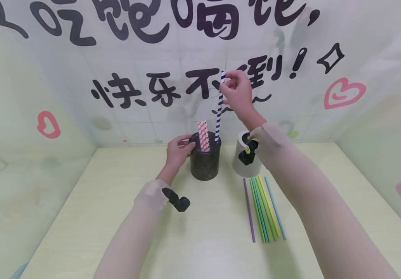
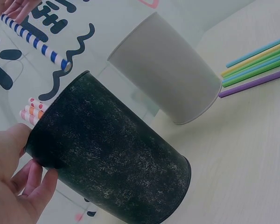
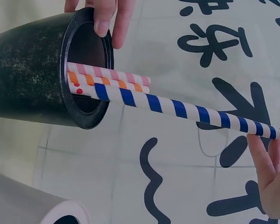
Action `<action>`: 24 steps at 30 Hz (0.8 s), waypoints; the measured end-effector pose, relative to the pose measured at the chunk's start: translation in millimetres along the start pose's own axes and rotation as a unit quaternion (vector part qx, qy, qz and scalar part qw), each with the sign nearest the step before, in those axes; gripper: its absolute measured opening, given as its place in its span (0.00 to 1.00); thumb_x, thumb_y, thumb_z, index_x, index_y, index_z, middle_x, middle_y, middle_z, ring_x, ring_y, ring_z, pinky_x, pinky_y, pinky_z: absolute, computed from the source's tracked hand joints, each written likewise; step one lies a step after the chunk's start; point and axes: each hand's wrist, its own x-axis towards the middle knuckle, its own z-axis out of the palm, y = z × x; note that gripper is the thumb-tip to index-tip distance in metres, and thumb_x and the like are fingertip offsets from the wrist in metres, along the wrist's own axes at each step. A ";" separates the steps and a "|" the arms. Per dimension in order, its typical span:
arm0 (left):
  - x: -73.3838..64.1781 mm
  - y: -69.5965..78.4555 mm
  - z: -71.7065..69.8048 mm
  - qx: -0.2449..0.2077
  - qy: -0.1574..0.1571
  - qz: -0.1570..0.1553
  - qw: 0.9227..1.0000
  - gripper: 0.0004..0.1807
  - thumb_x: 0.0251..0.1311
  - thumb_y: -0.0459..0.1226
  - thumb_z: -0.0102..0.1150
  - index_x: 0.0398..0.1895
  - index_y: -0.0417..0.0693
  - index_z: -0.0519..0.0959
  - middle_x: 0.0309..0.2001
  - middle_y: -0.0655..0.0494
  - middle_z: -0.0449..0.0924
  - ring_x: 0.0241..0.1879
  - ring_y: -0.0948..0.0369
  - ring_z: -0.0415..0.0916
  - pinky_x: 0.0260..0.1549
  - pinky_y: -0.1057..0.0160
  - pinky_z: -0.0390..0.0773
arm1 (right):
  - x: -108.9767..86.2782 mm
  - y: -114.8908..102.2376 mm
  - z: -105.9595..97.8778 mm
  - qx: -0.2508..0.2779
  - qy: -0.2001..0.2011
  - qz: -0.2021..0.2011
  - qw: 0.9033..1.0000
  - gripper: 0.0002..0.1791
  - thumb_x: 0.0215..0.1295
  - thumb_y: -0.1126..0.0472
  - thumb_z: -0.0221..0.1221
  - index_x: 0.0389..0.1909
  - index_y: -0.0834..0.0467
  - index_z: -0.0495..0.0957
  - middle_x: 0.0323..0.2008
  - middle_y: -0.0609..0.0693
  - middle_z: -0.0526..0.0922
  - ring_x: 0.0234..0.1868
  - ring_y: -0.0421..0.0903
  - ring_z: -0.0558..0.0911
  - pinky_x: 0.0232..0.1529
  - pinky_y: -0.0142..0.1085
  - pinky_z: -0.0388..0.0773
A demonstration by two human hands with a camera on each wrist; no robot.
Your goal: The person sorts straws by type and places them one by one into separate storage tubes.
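A paper straw with blue and white stripes (image 1: 219, 104) hangs nearly upright from my right hand (image 1: 238, 93), which pinches it near its top. In the left wrist view the straw's lower end shows just above the rim of a dark, mottled cup (image 1: 204, 166). My left hand (image 1: 178, 152) grips that cup by the rim on its left side. Several patterned paper straws (image 3: 112, 79), with pink stripes, orange stripes and red dots, lean together inside the cup and stick out of its mouth. Their lower ends are hidden.
A light grey cup (image 2: 165, 70) stands right of the dark one, partly behind my right sleeve. In front of it, several plain coloured straws (image 1: 264, 209) in purple, green, blue and yellow lie on the pale table (image 1: 116, 201). A printed wall sheet (image 1: 165, 116) rises behind.
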 end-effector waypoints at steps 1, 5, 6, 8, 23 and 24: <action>-0.1 0.3 -0.1 0.001 0.000 0.001 1.000 0.20 0.57 0.34 0.59 0.54 0.44 0.75 0.46 0.43 0.74 0.45 0.52 0.75 0.36 0.60 0.81 | 0.2 0.8 1.4 0.001 0.001 0.000 1.000 0.14 0.57 0.69 0.55 0.46 0.61 0.70 0.28 0.49 0.73 0.29 0.41 0.73 0.26 0.33 0.81; -1.3 1.7 0.0 0.001 0.000 0.001 1.000 0.20 0.57 0.33 0.59 0.54 0.43 0.75 0.46 0.42 0.73 0.45 0.52 0.74 0.36 0.60 0.81 | -2.3 8.3 7.8 -0.005 -0.013 0.001 1.000 0.15 0.58 0.69 0.55 0.48 0.61 0.69 0.30 0.50 0.73 0.28 0.41 0.73 0.27 0.33 0.81; -1.5 1.8 0.0 0.002 0.001 0.000 1.000 0.20 0.57 0.33 0.59 0.54 0.43 0.75 0.46 0.42 0.73 0.45 0.52 0.74 0.36 0.60 0.81 | -3.7 10.9 9.2 -0.010 -0.018 0.002 1.000 0.15 0.59 0.69 0.55 0.48 0.61 0.68 0.30 0.50 0.74 0.28 0.41 0.73 0.27 0.33 0.80; -1.7 1.7 0.1 0.001 0.002 -0.001 1.000 0.20 0.57 0.33 0.59 0.54 0.43 0.75 0.46 0.43 0.73 0.45 0.52 0.75 0.36 0.61 0.81 | -6.7 16.7 11.5 -0.021 -0.029 0.005 0.999 0.15 0.59 0.69 0.55 0.48 0.61 0.68 0.31 0.51 0.73 0.28 0.41 0.74 0.27 0.33 0.80; 0.1 -1.3 0.2 0.001 0.000 0.007 1.000 0.20 0.57 0.34 0.59 0.54 0.43 0.75 0.46 0.43 0.73 0.45 0.52 0.75 0.36 0.60 0.81 | -21.0 61.0 8.9 -0.036 -0.125 0.065 0.989 0.15 0.59 0.70 0.57 0.47 0.65 0.68 0.32 0.54 0.73 0.31 0.43 0.74 0.33 0.38 0.82; 0.2 -1.7 0.2 0.001 0.000 0.007 1.000 0.20 0.57 0.34 0.59 0.54 0.43 0.75 0.46 0.43 0.73 0.45 0.52 0.75 0.36 0.60 0.81 | -21.9 63.6 9.3 -0.040 -0.132 0.067 0.988 0.15 0.59 0.70 0.57 0.46 0.66 0.68 0.31 0.54 0.73 0.31 0.43 0.74 0.33 0.38 0.82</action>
